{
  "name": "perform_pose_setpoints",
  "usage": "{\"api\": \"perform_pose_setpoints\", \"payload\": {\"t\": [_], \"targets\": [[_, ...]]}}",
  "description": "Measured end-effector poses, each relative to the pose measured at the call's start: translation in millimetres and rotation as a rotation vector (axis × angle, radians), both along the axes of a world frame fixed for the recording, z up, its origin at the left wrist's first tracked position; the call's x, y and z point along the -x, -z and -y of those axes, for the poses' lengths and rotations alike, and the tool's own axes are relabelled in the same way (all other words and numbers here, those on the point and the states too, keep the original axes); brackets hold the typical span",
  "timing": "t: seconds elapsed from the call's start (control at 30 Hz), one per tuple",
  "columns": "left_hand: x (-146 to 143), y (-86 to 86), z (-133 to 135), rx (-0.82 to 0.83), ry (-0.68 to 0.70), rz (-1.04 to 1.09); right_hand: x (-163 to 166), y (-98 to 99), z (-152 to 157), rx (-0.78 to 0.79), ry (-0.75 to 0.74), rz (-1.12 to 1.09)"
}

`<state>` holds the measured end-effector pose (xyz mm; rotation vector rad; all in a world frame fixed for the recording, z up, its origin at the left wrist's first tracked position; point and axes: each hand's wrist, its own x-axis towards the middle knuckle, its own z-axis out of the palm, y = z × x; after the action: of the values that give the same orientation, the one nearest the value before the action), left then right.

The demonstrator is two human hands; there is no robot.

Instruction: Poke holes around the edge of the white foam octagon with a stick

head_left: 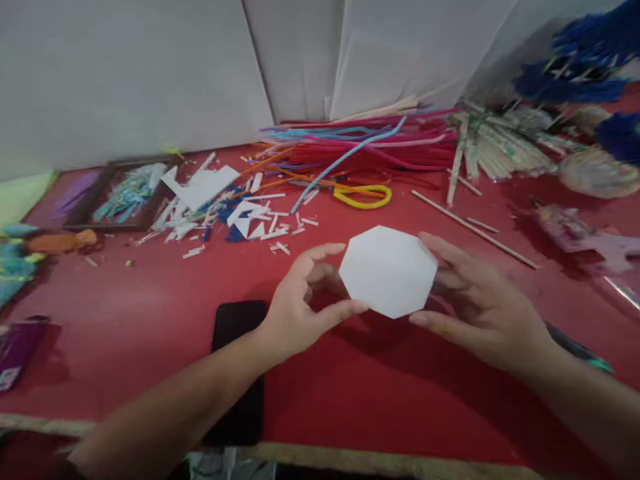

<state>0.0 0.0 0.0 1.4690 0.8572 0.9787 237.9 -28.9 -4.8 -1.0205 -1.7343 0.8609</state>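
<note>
A white piece of paper cut to a many-sided shape is held up above the red table, its face turned toward me. My left hand grips its left side, with the thumb at the lower edge and fingers by the upper left corner. On the other side, my right hand holds the right edge between thumb and fingers. Some fingers of both hands are partly hidden behind the paper. Beyond it lie scissors with yellow handles and white paper scraps.
A black phone lies under my left forearm. Pipe cleaners are heaped along the back wall. Thin wooden sticks lie to the right. A dark-framed tray holds clippings at the left. Bundled sticks fill the back right.
</note>
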Motion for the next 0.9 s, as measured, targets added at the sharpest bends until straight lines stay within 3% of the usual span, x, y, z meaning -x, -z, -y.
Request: {"api": "perform_pose_setpoints", "payload": {"t": [0.2,0.37,0.6,0.73,0.9], "targets": [[2,-0.4,-3,-0.046,-0.066,0.032,-2,-6.0,1,0.153,0.147,-0.077],[3,1.7,-3,-0.076,-0.089,-0.005,3,-9.9,1,0.163,0.257,-0.079],[2,2.4,1,0.032,0.133,0.009,3,-1.8,2,0.199,0.252,-0.084],[2,1.8,2,0.055,0.116,-0.019,0,2.4,3,0.262,0.216,-0.132],[2,3.8,1,0.102,0.064,0.014,3,-5.7,1,0.309,0.153,-0.108]]}}
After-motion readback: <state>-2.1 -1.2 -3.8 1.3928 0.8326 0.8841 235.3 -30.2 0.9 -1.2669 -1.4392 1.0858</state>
